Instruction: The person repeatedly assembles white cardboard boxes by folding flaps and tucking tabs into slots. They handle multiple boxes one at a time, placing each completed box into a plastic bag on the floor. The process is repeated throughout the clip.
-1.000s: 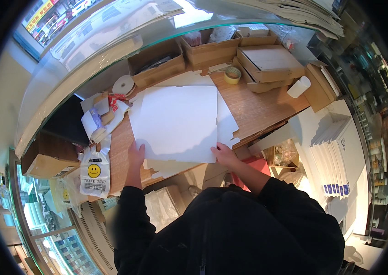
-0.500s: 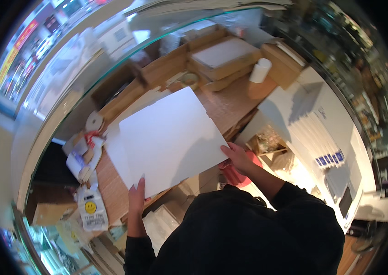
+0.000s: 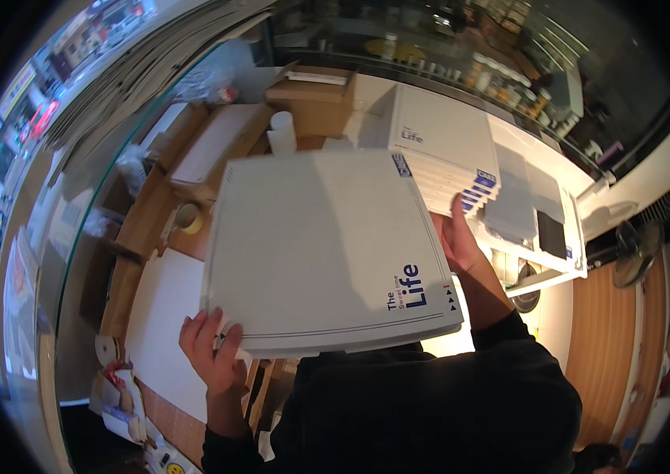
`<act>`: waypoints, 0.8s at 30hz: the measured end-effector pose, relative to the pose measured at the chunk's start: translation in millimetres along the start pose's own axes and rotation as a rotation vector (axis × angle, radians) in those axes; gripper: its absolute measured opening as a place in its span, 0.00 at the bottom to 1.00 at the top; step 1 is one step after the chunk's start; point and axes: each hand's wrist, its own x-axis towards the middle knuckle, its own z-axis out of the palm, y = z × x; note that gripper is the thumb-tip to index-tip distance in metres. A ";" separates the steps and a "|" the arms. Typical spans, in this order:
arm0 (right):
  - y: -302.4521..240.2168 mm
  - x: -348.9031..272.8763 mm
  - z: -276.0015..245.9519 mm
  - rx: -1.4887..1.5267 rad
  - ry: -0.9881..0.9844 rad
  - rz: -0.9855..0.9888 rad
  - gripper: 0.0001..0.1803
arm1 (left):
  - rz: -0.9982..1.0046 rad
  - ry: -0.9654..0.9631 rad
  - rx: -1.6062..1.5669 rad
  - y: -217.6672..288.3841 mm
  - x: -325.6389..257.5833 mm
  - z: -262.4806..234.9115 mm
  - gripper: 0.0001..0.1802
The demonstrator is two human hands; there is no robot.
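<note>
Between my two hands is a flat white cardboard box (image 3: 319, 245) with blue printing on its top face, held tilted in front of my body. My left hand (image 3: 215, 347) grips its near left corner, fingers on the edge. At the right edge my right hand (image 3: 461, 241) holds the side, thumb raised and the other fingers partly hidden by the box. A stack of similar white boxes (image 3: 445, 138) stands just beyond my right hand. Under the held box, to the left, a plain white cardboard sheet (image 3: 165, 332) lies on the wooden table (image 3: 169, 415).
A roll of tape (image 3: 188, 218), a white cylinder (image 3: 281, 133) and brown cartons (image 3: 311, 99) stand along the back. A glass partition (image 3: 82, 213) edges the left. Crumpled packaging (image 3: 125, 411) lies lower left. Right of the stack is a dark flat object (image 3: 551, 234) on a white surface.
The view has turned right, toward the stacked boxes. My hands earlier held a plain white cardboard face over the table; now a printed face shows upward, nearer my body.
</note>
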 end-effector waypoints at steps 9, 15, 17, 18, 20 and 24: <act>-46.9 -3.0 -35.8 -0.160 0.373 -0.561 0.22 | -0.254 0.083 -0.323 -3.0 42.0 52.5 0.32; -97.0 50.8 -115.4 -0.111 0.562 -0.897 0.19 | -0.424 -0.352 -0.070 -32.0 -43.8 51.8 0.29; -103.9 65.8 -139.2 -0.054 0.751 -0.831 0.19 | -0.504 -0.388 -0.070 -39.8 -79.8 49.9 0.28; -107.3 70.7 -148.0 -0.026 0.895 -0.786 0.18 | -0.547 -0.408 -0.068 -42.7 -96.9 48.8 0.28; -104.9 73.3 -159.2 -0.267 1.028 -0.717 0.24 | -0.644 -0.445 -0.043 -46.5 -130.2 43.7 0.27; -86.1 74.8 -162.4 -0.473 1.191 -0.603 0.30 | -0.832 -0.502 -0.001 -45.2 -188.2 33.9 0.26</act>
